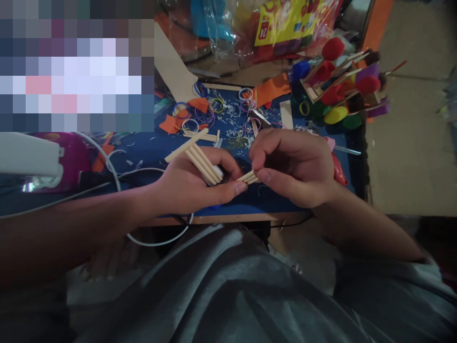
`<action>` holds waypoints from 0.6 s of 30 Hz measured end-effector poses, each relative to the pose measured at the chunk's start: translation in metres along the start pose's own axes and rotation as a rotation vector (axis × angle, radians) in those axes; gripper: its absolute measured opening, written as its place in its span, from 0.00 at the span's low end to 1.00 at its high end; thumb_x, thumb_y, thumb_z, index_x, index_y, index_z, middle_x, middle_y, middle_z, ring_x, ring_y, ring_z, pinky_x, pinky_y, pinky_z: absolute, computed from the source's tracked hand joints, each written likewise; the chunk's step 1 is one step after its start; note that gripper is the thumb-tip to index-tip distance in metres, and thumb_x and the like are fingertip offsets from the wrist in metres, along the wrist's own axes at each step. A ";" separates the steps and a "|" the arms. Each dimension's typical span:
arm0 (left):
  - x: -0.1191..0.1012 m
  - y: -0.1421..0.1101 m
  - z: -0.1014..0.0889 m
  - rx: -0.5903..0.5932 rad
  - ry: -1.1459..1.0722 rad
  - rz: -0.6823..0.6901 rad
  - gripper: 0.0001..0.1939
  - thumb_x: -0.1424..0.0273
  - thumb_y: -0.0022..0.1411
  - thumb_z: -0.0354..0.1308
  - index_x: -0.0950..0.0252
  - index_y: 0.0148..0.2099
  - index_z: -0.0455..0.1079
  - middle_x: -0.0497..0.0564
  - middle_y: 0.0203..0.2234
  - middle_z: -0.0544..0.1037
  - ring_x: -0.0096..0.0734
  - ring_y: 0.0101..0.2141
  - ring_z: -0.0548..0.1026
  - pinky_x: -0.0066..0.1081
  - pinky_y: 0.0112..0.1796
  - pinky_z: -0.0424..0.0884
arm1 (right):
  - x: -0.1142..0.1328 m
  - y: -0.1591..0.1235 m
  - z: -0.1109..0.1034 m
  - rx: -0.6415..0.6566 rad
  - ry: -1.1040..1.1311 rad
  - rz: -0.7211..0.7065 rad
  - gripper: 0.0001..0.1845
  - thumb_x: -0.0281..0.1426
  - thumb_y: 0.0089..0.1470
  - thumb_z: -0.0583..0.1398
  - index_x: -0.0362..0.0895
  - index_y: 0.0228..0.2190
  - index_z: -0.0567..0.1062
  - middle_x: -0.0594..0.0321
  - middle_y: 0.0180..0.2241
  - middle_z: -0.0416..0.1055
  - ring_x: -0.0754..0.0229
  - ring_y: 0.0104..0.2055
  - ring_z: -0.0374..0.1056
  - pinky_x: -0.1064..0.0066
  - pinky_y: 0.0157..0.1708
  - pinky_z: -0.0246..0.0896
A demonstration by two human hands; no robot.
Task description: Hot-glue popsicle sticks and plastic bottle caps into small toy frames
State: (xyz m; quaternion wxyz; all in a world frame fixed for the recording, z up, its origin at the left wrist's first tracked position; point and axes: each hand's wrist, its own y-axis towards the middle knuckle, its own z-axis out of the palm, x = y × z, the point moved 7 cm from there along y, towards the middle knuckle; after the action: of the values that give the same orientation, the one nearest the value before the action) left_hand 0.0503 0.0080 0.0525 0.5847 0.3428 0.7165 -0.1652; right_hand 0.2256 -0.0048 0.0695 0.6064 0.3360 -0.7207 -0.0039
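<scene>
My left hand is closed around a small construction of wooden sticks, several laid side by side with another stick crossing at the far end. A short bundle of sticks spans the gap between the two hands. The left thumb and a finger hold its left end, and my right hand pinches its right end between thumb and fingers. Whether this bundle joins the larger stick piece is hidden by the left fingers. Something white shows beside the larger piece, too covered to name.
Rubber bands, paper scraps, scissors and loose sticks litter the blue tabletop. At the right stands a stick model with coloured pom-poms. A plastic bag lies behind; a white cable loops over the front edge.
</scene>
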 end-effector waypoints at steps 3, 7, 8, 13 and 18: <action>0.000 0.001 0.000 -0.019 0.023 -0.005 0.08 0.69 0.67 0.73 0.60 0.36 0.78 0.48 0.31 0.88 0.28 0.27 0.80 0.27 0.29 0.75 | -0.002 0.000 -0.001 0.006 -0.007 -0.019 0.16 0.44 0.69 0.77 0.48 0.39 0.82 0.64 0.34 0.78 0.62 0.31 0.69 0.66 0.28 0.62; 0.001 0.001 -0.001 -0.036 0.029 -0.022 0.08 0.69 0.67 0.73 0.61 0.36 0.79 0.47 0.29 0.87 0.28 0.26 0.80 0.27 0.28 0.74 | -0.005 0.000 0.000 0.022 -0.038 0.007 0.14 0.41 0.70 0.75 0.49 0.37 0.79 0.66 0.32 0.75 0.63 0.29 0.64 0.66 0.26 0.59; 0.001 0.001 0.000 -0.034 0.024 -0.023 0.08 0.68 0.67 0.73 0.61 0.36 0.79 0.47 0.28 0.87 0.28 0.26 0.80 0.27 0.28 0.74 | -0.005 0.000 0.001 0.037 -0.047 0.019 0.14 0.40 0.71 0.73 0.49 0.37 0.78 0.67 0.31 0.74 0.63 0.28 0.63 0.66 0.26 0.59; 0.002 0.000 0.001 -0.014 0.017 -0.018 0.07 0.68 0.68 0.73 0.60 0.37 0.79 0.48 0.31 0.88 0.29 0.28 0.82 0.28 0.30 0.76 | -0.002 0.002 0.008 0.112 -0.022 0.007 0.14 0.39 0.77 0.65 0.48 0.37 0.74 0.67 0.33 0.72 0.65 0.30 0.61 0.67 0.33 0.62; 0.000 -0.001 0.001 0.010 0.010 0.006 0.07 0.67 0.67 0.73 0.59 0.37 0.79 0.48 0.31 0.88 0.31 0.29 0.81 0.30 0.31 0.76 | -0.009 0.001 0.009 0.053 0.132 0.089 0.19 0.45 0.75 0.68 0.49 0.36 0.71 0.67 0.32 0.66 0.61 0.32 0.59 0.65 0.32 0.59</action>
State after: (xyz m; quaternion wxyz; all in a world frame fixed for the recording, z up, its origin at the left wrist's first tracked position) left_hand 0.0503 0.0067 0.0518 0.5799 0.3486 0.7176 -0.1652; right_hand 0.2181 -0.0033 0.0598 0.6432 0.3190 -0.6931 0.0642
